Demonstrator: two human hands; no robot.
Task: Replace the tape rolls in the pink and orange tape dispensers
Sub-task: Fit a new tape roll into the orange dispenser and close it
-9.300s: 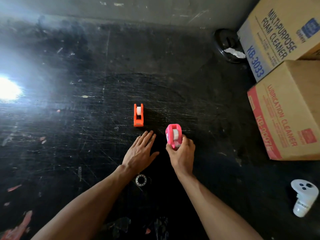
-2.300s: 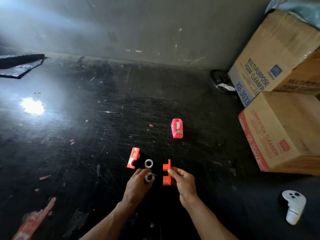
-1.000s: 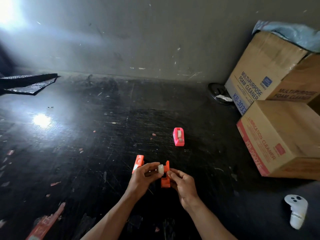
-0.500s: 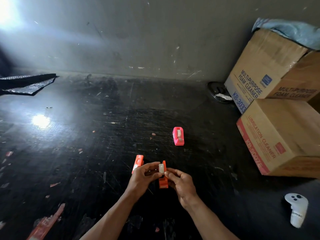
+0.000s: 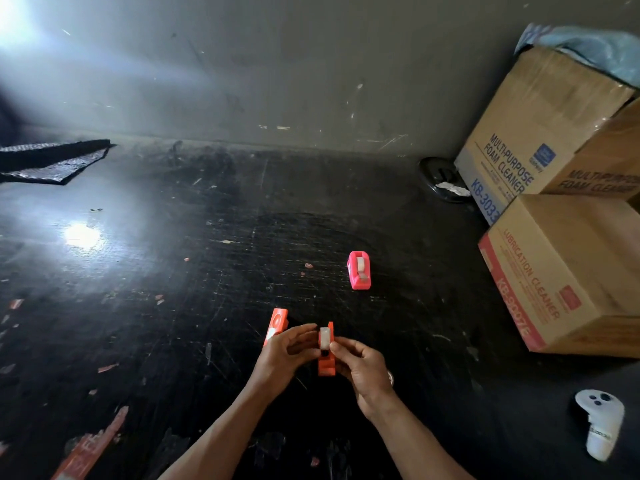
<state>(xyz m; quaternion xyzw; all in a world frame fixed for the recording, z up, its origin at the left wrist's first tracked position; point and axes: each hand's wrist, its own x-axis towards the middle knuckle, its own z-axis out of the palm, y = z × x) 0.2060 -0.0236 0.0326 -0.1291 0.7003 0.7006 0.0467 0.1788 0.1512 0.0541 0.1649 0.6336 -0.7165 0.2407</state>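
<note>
**Orange Dispenser Half: Roll Seating**

Left hand (image 5: 282,355) and right hand (image 5: 360,363) pinch the orange dispenser half (image 5: 326,358) with its white tape roll (image 5: 325,338) (hub hidden by fingers). The loose orange cover (image 5: 276,323) lies just beside. The pink tape dispenser (image 5: 359,270) stands farther back. Box labels read "MULTI-PURPOSE FOAM CLEANER" (image 5: 530,133) and "LUBRICATION CLEANER" (image 5: 568,271).

A storeroom or workshop corner: a scuffed black floor (image 5: 207,271) against a bare grey wall (image 5: 277,64), cleaner cartons (image 5: 561,271) stacked at three o'clock, a black mat (image 5: 52,161) at ten.
</note>
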